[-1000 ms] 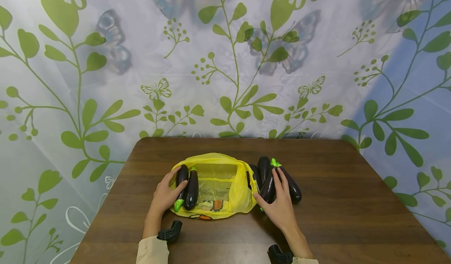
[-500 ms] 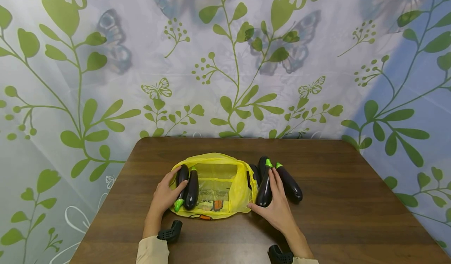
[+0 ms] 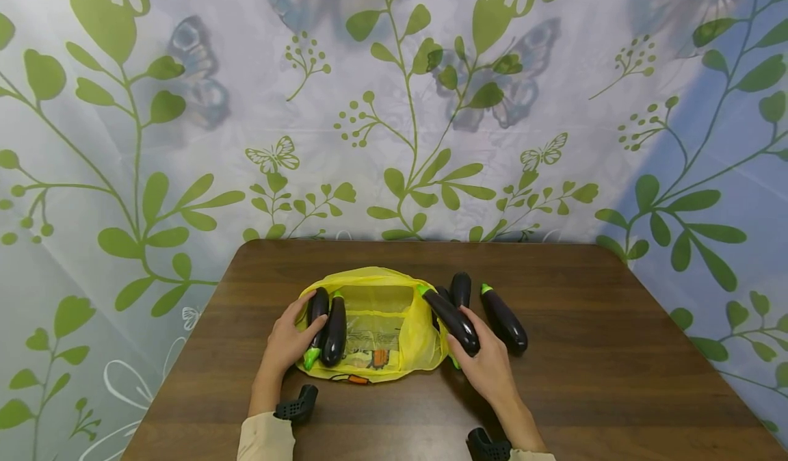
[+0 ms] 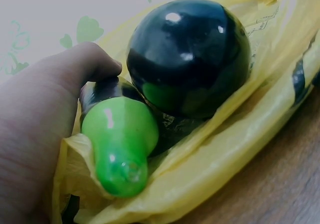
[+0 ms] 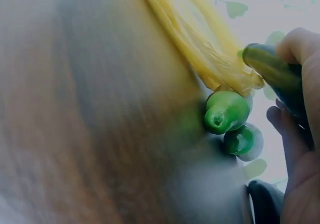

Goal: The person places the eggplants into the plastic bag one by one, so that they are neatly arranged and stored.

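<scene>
My right hand grips a glossy dark eggplant near its round end, its green cap over the right rim of the yellow plastic bag. The bag lies with its mouth spread wide. Inside at its left, two eggplants lie side by side, caps pointing opposite ways. My left hand holds the outer eggplant at the bag's left edge, thumb across it. The inner eggplant shows its round end in the left wrist view. Below the held one, two green caps show in the right wrist view.
Right of the bag, one eggplant stands out behind my right hand, with another partly hidden against the bag. A further eggplant lies apart to the right. The brown wooden table meets a leaf-patterned cloth at the back.
My right hand has pulled one eggplant out of the pile, lifted it and swung its cap leftward to the bag's rim. The left hand stays in place.
</scene>
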Demonstrator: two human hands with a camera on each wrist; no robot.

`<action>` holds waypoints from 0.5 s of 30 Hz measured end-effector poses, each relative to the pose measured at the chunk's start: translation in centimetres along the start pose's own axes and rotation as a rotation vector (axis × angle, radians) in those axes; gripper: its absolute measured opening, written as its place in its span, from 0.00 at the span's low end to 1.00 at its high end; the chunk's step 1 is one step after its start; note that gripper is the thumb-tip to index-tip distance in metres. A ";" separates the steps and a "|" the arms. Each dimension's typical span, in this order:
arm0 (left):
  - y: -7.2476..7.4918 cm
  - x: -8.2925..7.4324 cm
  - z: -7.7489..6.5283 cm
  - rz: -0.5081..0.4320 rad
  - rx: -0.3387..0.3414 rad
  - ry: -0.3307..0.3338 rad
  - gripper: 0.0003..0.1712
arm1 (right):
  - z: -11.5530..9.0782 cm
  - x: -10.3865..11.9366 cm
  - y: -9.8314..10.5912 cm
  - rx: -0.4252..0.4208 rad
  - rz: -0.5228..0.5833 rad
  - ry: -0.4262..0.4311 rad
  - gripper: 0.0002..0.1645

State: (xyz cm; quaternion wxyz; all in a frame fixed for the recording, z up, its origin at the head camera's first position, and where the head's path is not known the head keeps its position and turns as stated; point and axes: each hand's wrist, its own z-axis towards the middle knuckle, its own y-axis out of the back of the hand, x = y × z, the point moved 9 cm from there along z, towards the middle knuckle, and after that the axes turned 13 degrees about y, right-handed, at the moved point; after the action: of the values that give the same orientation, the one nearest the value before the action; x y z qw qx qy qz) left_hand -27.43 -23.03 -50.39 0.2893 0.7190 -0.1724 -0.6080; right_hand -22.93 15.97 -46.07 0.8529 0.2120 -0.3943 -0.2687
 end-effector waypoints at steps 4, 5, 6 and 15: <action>0.0 0.0 0.0 0.004 0.004 0.002 0.39 | 0.0 -0.1 0.1 -0.015 0.000 -0.019 0.38; 0.0 0.1 0.1 0.005 0.004 0.002 0.39 | 0.0 -0.1 0.1 -0.015 0.002 -0.022 0.38; 0.0 0.1 0.1 0.005 0.005 0.003 0.39 | 0.0 -0.1 0.1 -0.014 0.003 -0.024 0.38; 0.1 -0.1 0.1 0.009 0.005 0.004 0.39 | 0.0 0.2 0.1 -0.035 0.026 0.019 0.38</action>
State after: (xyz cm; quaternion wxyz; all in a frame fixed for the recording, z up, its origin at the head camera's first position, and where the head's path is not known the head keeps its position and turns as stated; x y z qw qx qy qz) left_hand -27.52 -23.06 -50.31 0.2906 0.7201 -0.1766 -0.6049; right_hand -22.82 15.89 -45.87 0.8637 0.1944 -0.3839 -0.2624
